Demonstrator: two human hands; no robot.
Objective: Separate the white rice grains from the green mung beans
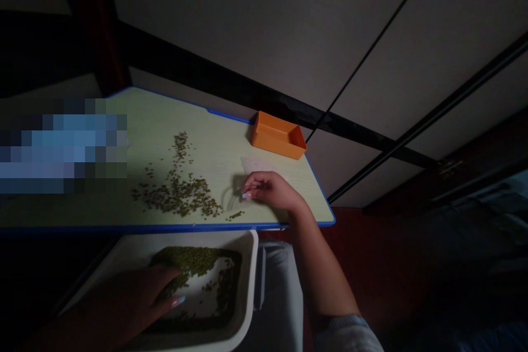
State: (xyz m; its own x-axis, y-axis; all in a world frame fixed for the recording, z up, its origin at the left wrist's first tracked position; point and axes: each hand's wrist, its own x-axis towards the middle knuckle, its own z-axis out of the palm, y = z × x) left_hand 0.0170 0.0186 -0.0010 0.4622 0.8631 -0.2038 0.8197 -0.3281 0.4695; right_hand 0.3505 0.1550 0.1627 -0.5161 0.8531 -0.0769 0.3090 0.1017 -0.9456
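Note:
My left hand (pixel 152 291) reaches into a white basin (pixel 253 286), thumb and fingers apart. Its fingertips are at a heap of small green grains (pixel 185 258), which look like beans, and partly hidden there. My right hand (pixel 268 190) is over the pale table (pixel 223 148), fingers curled in a pinch. A thin, clear, curved thing shows by its fingertips, too faint to name. Behind that hand lies a translucent whitish piece (pixel 252 164), perhaps thin plastic. Left of it, green and brownish grains (pixel 181 195) are scattered, with a short row of grains (pixel 235 215) near the table edge.
An orange open box (pixel 278 137) stands at the table's back right. The blue table rim (pixel 165 227) runs just above the basin. Pale panels (pixel 268 27) rise behind the table. A blurred-out blue patch (pixel 78 137) covers the left side. The surroundings are dim.

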